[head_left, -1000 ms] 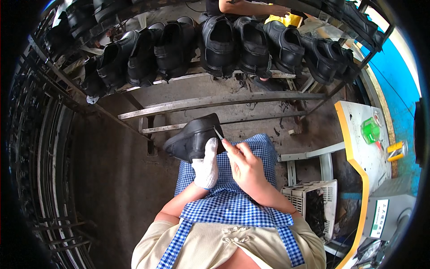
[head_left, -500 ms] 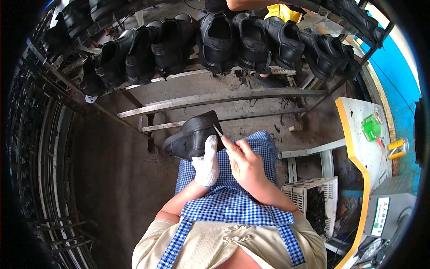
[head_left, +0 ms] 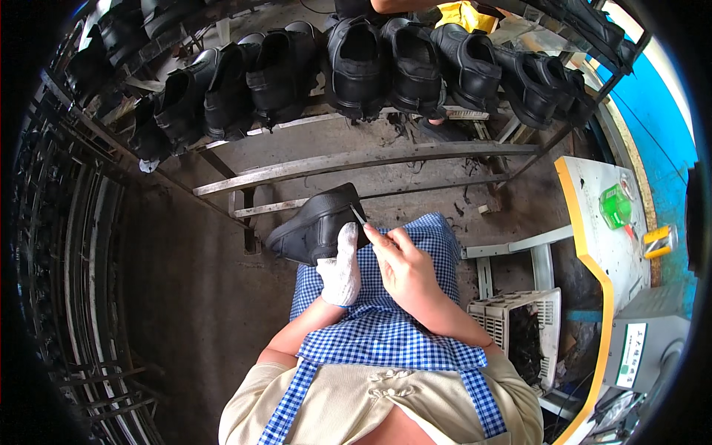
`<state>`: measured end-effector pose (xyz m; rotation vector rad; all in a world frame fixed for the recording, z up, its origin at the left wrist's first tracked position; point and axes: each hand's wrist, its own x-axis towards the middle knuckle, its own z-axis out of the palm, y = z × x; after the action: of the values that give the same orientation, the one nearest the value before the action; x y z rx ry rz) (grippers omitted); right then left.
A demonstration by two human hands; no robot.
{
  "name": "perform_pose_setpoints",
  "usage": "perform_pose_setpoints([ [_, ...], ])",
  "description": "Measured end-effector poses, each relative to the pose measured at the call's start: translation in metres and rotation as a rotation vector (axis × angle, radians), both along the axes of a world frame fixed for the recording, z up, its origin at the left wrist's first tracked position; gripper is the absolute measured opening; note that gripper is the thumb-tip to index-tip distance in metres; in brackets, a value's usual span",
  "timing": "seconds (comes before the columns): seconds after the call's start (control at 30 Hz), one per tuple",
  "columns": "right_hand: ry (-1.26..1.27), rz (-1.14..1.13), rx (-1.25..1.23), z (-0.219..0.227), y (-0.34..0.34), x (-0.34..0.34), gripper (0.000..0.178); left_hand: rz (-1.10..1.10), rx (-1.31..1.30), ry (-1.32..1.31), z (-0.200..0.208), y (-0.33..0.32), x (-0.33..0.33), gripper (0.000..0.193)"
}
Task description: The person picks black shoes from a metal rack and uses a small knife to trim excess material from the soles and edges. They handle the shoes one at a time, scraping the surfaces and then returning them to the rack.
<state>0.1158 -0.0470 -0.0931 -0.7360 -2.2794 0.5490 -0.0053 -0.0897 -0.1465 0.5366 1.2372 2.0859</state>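
A black shoe (head_left: 313, 231) is tilted on its side above my lap, sole edge towards the upper right. My left hand (head_left: 341, 271), in a white knitted glove, grips it from below with the thumb upright along its near side. My bare right hand (head_left: 404, 267) pinches a slim metal tool (head_left: 357, 214) with a pointed tip. That tip touches the shoe near the sole edge; the palm hides the handle, and I cannot tell the tool's exact kind. A blue checked apron (head_left: 430, 245) covers my lap under both hands.
Ahead stands a metal rack (head_left: 371, 157) with a row of black shoes (head_left: 356, 67). On the right is a yellow-edged white table (head_left: 604, 252) with a green container (head_left: 615, 207) and a yellow roll (head_left: 658, 242). A white crate (head_left: 549, 334) with dark scraps stands below it.
The tool tip has shifted slightly along the shoe's edge, and the shoe has moved a touch to the left. Both hands keep their grip.
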Motion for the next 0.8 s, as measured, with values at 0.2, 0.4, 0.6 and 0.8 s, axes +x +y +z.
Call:
perform_pose_setpoints([
  [0.2, 0.023, -0.025, -0.002, -0.001, 0.003, -0.002, 0.054, -0.065, -0.044, 0.133, 0.008, -0.004, 0.001, 0.028],
  [0.4, 0.17, -0.034, -0.172, 0.01, 0.036, 0.001, 0.034, -0.28, -0.149, 0.146, 0.024, -0.019, 0.007, 0.033],
  [0.6, 0.42, 0.07, -0.723, -0.025, 0.045, 0.023, 0.04, -0.542, 0.001, -0.197, 0.05, -0.02, -0.015, 0.032],
  [0.8, 0.302, 0.246, -1.256, -0.057, 0.054, 0.056, 0.067, -0.791, -0.225, 0.747, 0.067, -0.021, -0.03, 0.031],
])
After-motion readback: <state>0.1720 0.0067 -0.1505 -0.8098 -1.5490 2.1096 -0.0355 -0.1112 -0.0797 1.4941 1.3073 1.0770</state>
